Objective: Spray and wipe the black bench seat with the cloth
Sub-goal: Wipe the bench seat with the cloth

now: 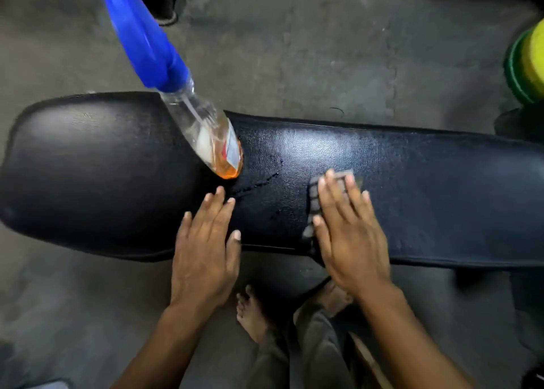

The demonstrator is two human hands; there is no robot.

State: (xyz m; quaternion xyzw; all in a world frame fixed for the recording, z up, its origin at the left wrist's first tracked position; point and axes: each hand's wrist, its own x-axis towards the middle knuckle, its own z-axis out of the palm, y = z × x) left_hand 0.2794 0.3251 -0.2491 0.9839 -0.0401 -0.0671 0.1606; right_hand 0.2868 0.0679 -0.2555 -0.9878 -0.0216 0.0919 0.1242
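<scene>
The black bench seat (412, 188) runs across the view from left to right. A clear spray bottle (203, 132) with a blue head and a little orange liquid stands on the seat left of centre. A dark streak of wet droplets lies on the seat just right of the bottle. My left hand (206, 247) rests flat on the near edge of the seat, fingers apart, below the bottle and holding nothing. My right hand (350, 235) presses flat on a grey checked cloth (315, 197) on the seat; most of the cloth is hidden under the hand.
Grey concrete floor (294, 50) surrounds the bench. A green and yellow round object (527, 64) sits at the right edge. My bare feet (256, 315) and grey trousers are below the bench. Dark equipment feet (164, 3) stand at the top.
</scene>
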